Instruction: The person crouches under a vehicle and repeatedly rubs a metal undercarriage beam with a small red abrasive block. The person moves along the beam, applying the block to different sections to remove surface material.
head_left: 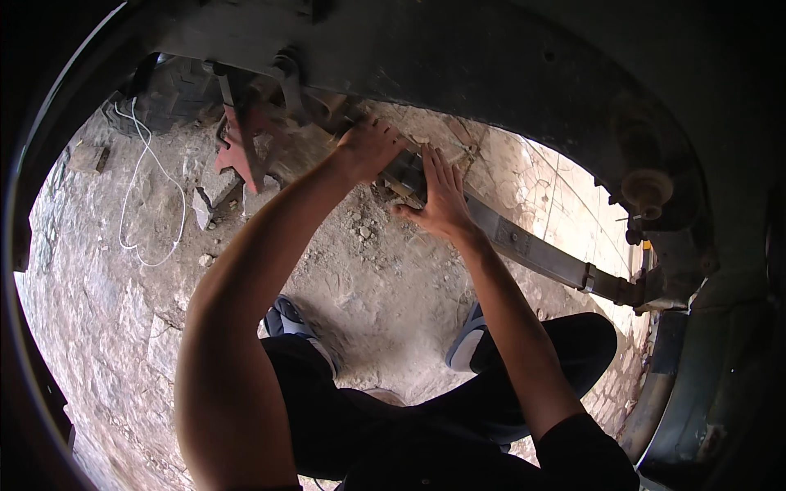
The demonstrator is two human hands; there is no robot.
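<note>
A person crouches on rough ground beneath a dark vehicle frame (458, 61), both bare hands at one end of a curved metal leaf spring (536, 248). The spring lies ahead, sloping down to the right. The left hand (375, 149) reaches over the spring's far end; blur and shadow there make it impossible to tell whether its fingers close on metal. The right hand (444, 200) lies just beside, fingers extended and thumb apart, clamped on nothing. A red stand (237, 151) rises at left. The step in hand appears to be steadying or positioning the spring; the next move likely calls for a surer hold.
</note>
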